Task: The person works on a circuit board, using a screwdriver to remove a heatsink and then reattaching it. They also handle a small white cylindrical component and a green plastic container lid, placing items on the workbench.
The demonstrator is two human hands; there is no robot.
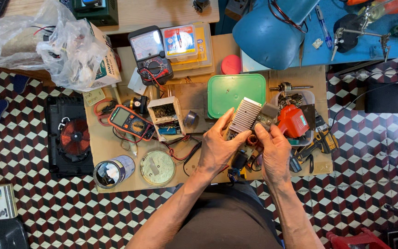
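Gripping circuit board with finned heatsink point(245, 115) | left hand point(217, 147), right hand point(272, 147) both pinching it | above cardboard-covered bench point(116, 152)

low wooden table point(116, 152) | on it: orange multimeter point(129, 122), green lid point(236, 92), tin can point(114, 171), round dial point(157, 168)

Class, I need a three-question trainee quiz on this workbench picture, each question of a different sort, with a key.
1. True or false: both hands hold the circuit board.
2. Which lies left of the left hand? A) orange multimeter B) blue lamp C) red tool
3. What colour is the lid behind the board?

Key: 1 true; 2 A; 3 green. The right hand grips the board's right side.
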